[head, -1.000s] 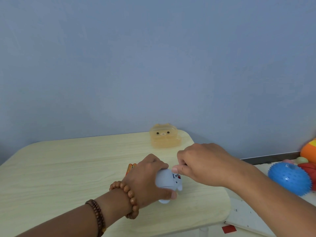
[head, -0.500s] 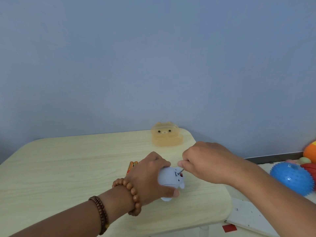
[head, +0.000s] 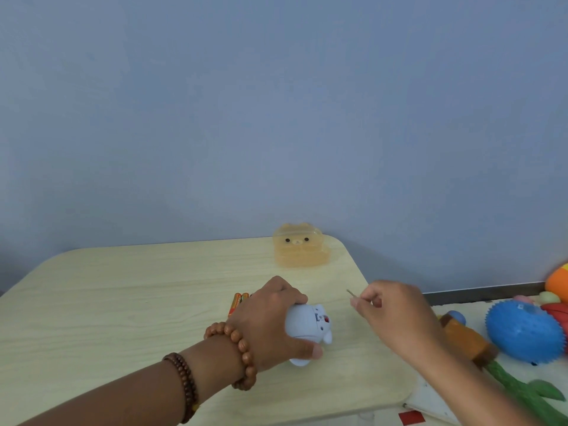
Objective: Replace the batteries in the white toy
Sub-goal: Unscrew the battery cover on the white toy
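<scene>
Head camera looks down at a pale wood table. The left hand holds the white toy down on the table, with its fingers curled over the top and its thumb on the near side. The toy seems to lie long-ways from 12 to 6 o'clock. A small hatch with a red bit faces 2 o'clock, toward the right hand. From that hand's fingertips the toy is at 8 o'clock, with a gap between them. The right hand pinches a thin metal stick that points to 10 o'clock. Orange batteries lie at 10 o'clock from the toy, partly behind the left hand, so the left hand is nearer to them. A closed orange bear box sits at 12 o'clock from the toy. I cannot tell what is inside it.
</scene>
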### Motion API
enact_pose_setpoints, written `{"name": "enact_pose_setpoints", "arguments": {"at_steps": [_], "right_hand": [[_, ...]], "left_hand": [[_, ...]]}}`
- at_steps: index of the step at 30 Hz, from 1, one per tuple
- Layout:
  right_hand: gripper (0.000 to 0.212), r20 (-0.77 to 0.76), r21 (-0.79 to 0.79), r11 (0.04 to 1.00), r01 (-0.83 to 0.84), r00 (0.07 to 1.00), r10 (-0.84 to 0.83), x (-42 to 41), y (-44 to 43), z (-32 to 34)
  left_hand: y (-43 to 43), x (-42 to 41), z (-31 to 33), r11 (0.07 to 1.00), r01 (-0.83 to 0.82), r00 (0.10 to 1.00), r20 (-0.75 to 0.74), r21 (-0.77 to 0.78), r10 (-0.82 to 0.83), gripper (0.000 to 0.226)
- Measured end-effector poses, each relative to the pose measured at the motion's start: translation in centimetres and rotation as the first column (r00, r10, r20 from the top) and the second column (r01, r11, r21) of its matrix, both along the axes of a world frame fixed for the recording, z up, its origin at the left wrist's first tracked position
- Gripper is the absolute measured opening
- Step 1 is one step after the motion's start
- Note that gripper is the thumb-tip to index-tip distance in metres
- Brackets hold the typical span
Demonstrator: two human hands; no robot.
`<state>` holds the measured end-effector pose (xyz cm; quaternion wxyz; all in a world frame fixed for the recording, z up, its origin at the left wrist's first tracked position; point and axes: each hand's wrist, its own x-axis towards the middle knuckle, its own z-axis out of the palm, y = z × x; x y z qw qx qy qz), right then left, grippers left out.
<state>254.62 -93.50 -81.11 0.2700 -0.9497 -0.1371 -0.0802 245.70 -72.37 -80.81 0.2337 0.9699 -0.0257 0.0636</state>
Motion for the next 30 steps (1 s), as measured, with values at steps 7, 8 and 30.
{"name": "enact_pose_setpoints", "arguments": {"at_steps": [7, 8, 30], "right_hand": [[0.026, 0.134, -0.109, 0.994, 0.023, 0.991, -0.009, -1.3, 1.1, -4.5], [0.026, 0.141, -0.104, 0.994, 0.02, 0.99, -0.005, -1.4, 1.2, -4.5], [0.048, 0.041, -0.052, 0.961, -0.272, 0.961, 0.274, -3.0, 0.7, -1.7]], "left_hand": [[0.3, -0.1, -0.1, 1.0, 0.008, 1.0, -0.006, -0.016, -0.008, 0.082], [0.3, -0.1, -0.2, 1.0, 0.01, 1.0, -0.005, -0.022, -0.01, 0.081], [0.7, -0.5, -0.1, 0.999, 0.024, 1.0, 0.001, -0.039, -0.024, 0.083]]}}
